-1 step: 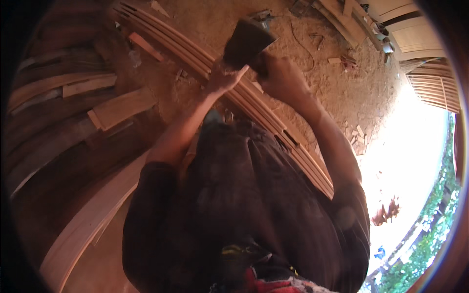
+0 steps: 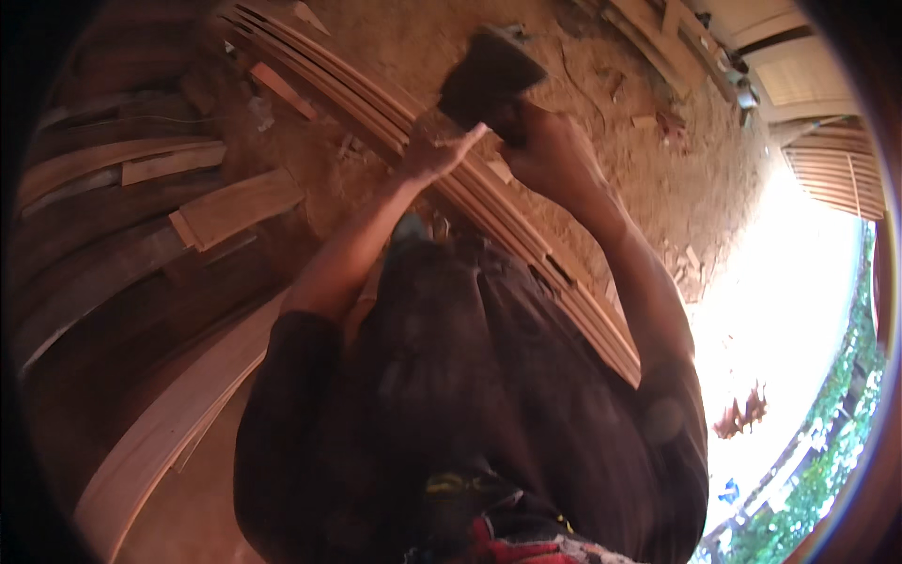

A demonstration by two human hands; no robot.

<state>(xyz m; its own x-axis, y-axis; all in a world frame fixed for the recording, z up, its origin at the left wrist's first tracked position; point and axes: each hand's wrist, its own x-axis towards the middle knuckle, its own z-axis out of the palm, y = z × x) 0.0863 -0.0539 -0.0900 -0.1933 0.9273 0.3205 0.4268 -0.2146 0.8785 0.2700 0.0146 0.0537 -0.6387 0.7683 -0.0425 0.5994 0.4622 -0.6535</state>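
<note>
A bundle of long, thin wooden strips (image 2: 376, 103) runs slantwise from the far left to the near right, passing in front of my body. Across its middle lies my left hand (image 2: 434, 158), its thumb stretched out to the right; the fingers are partly blurred in shadow. My right hand (image 2: 552, 150) is closed round the grip of a dark, broad-headed tool (image 2: 490, 77). Motion smears the tool's head, so its exact kind is unclear. It is up beyond my left thumb, close to it; whether it touches the strips cannot be told.
Boards and planks (image 2: 240, 205) lie stacked at the left. A long, curved plank (image 2: 178, 414) reaches toward the lower left. Wood offcuts and chips (image 2: 691, 258) litter the brown ground (image 2: 648, 179). More slats (image 2: 836, 169) are piled at the far right, near bright daylight.
The dark tool has shifted slightly to the right and tilted, and it is more blurred. My right hand has moved a little with it. My left hand stays nearly where it was.
</note>
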